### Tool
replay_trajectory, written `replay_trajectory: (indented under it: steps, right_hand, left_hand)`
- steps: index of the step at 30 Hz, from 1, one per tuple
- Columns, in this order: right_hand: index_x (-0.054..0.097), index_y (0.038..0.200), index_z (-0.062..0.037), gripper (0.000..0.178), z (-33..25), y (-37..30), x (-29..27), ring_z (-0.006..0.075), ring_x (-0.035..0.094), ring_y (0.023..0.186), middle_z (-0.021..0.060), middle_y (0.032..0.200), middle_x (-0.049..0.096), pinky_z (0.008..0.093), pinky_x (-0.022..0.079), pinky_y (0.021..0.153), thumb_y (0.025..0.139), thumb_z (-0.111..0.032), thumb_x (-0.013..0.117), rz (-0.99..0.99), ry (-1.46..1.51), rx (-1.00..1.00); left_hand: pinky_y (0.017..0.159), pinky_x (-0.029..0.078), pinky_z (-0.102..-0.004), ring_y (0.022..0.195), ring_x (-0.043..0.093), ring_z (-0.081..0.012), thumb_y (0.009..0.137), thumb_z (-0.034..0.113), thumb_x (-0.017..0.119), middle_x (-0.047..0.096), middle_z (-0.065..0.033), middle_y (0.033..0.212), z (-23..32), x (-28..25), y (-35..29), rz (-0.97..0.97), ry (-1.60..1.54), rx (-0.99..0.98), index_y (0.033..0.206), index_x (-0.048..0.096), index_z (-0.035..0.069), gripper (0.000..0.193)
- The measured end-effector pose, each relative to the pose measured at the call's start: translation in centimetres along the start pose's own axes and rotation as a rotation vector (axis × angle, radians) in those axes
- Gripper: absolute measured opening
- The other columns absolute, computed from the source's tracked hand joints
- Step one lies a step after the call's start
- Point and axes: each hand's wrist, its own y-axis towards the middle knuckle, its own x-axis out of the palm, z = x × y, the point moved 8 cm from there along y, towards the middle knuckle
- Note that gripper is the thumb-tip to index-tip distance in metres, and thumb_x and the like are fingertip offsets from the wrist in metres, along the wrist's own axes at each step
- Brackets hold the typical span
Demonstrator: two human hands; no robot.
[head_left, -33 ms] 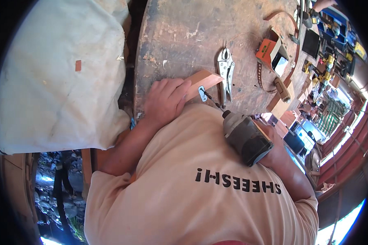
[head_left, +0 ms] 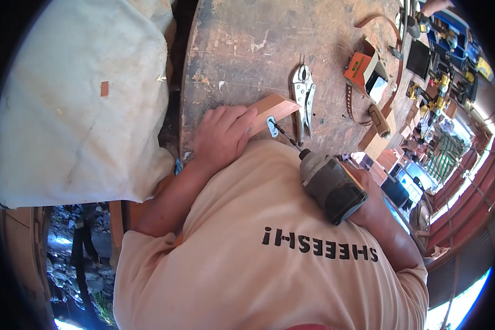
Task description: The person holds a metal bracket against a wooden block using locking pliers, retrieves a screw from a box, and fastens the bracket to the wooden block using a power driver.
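Note:
My left hand (head_left: 224,135) lies over a reddish-brown piece of wood (head_left: 275,106) with an angled end, its fingers curled round it and pressing it to the workbench. A small light metal plate (head_left: 273,127) with holes sits against the wood's near side. In my right hand (head_left: 364,180), partly hidden behind the tool, is a grey and black impact driver (head_left: 331,186). Its long bit (head_left: 286,133) points to the upper left, and the tip meets the plate. Just beyond the wood rests a pair of silver locking pliers (head_left: 302,99).
Right of the pliers, an open orange and black carton (head_left: 363,71) stands on the scuffed workbench (head_left: 242,49). A curved brown strap (head_left: 348,102) and a wooden block (head_left: 378,121) lie near it. Yellow power tools (head_left: 437,93) crowd the far right. A pale cloth (head_left: 82,121) covers something at left.

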Motion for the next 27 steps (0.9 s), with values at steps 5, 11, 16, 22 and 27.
replay_trajectory:
  steps: [5,11,16,22,27]
  right_hand:
    - [0.061,0.12,-0.0093,0.051,0.0,0.1,-0.2,0.0343,0.068,0.084,0.0166,0.091,0.068,0.0406,0.053,0.074,0.073,-0.028,0.073,0.039,0.055,-0.049]
    - [0.062,0.104,-0.0058,0.037,-0.4,0.8,-0.2,0.0368,0.066,0.078,0.0183,0.081,0.066,0.0433,0.051,0.069,0.075,-0.027,0.072,0.018,0.008,-0.054]
    - [0.06,0.097,-0.0056,0.03,-1.5,1.9,-0.6,0.0386,0.065,0.076,0.0192,0.076,0.064,0.0449,0.049,0.066,0.077,-0.026,0.071,-0.02,-0.122,-0.013]
    - [0.062,0.102,-0.0065,0.031,-1.2,2.1,-0.5,0.0355,0.066,0.08,0.0163,0.082,0.066,0.0421,0.051,0.069,0.077,-0.024,0.071,-0.039,-0.101,0.005]
    - [0.064,0.104,-0.0065,0.031,-1.1,1.9,-0.3,0.0328,0.068,0.083,0.0132,0.088,0.068,0.039,0.052,0.072,0.078,-0.022,0.071,-0.097,-0.118,0.058]
  left_hand:
    - [0.072,0.042,-0.0379,0.089,0.058,-0.0235,0.078,0.012,0.065,0.06,-0.0047,0.101,-0.2,0.2,0.1,0.006,-0.004,0.004,0.114,0.063,0.007,0.037]
    - [0.071,0.043,-0.0377,0.088,0.06,-0.0253,0.082,0.01,0.063,0.063,-0.0065,0.101,-0.3,0.0,0.1,-0.005,-0.033,-0.025,0.114,0.065,0.007,0.032]
    - [0.071,0.044,-0.038,0.088,0.06,-0.0257,0.08,0.01,0.063,0.063,-0.0061,0.101,-0.5,-0.1,0.2,0.002,-0.033,-0.044,0.114,0.066,0.007,0.034]
    - [0.072,0.046,-0.0381,0.088,0.06,-0.0259,0.077,0.01,0.064,0.063,-0.0055,0.102,-0.7,-0.3,0.6,0.024,-0.044,-0.07,0.113,0.067,0.009,0.036]
    - [0.073,0.047,-0.0382,0.088,0.061,-0.0259,0.078,0.008,0.063,0.063,-0.0053,0.102,-0.6,-0.3,0.5,0.023,-0.052,-0.087,0.112,0.067,0.009,0.034]
